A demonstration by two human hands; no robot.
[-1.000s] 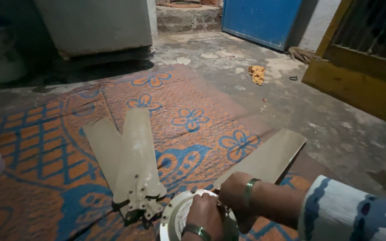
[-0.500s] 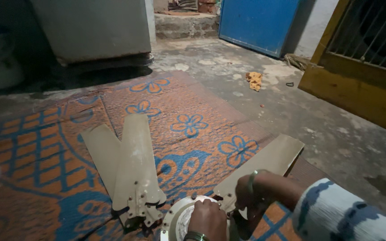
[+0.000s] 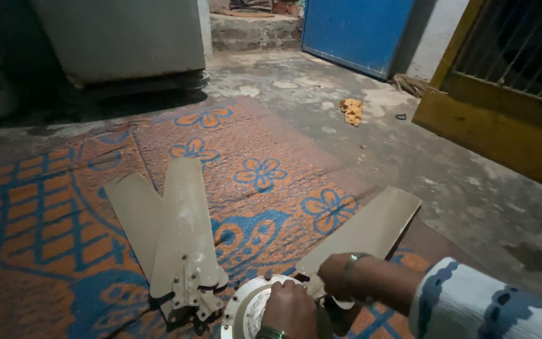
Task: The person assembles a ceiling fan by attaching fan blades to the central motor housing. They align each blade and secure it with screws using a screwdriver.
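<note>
My left hand [image 3: 291,309] rests curled on the rim of a round white ceiling fan motor [image 3: 244,311] at the bottom edge of the view. To its right, my right hand [image 3: 339,276], with a bangle on the wrist, grips the root of a beige fan blade [image 3: 371,227] where it meets the motor. That blade points away to the upper right over the mat. Two loose beige blades [image 3: 184,229] lie overlapped to the left of the motor, their metal brackets [image 3: 191,302] towards me. The joint between blade and motor is hidden under my hands.
Everything lies on an orange and blue flower-patterned mat [image 3: 265,147] on a concrete floor. A large grey box [image 3: 120,37] stands at the back, with a blue door [image 3: 359,31] behind and a yellow gate [image 3: 503,125] to the right. An orange rag [image 3: 351,110] lies on the floor.
Both hands stay at the motor. The held blade has shifted a little to the right and lower in view as my head moved. The loose blades have not moved.
</note>
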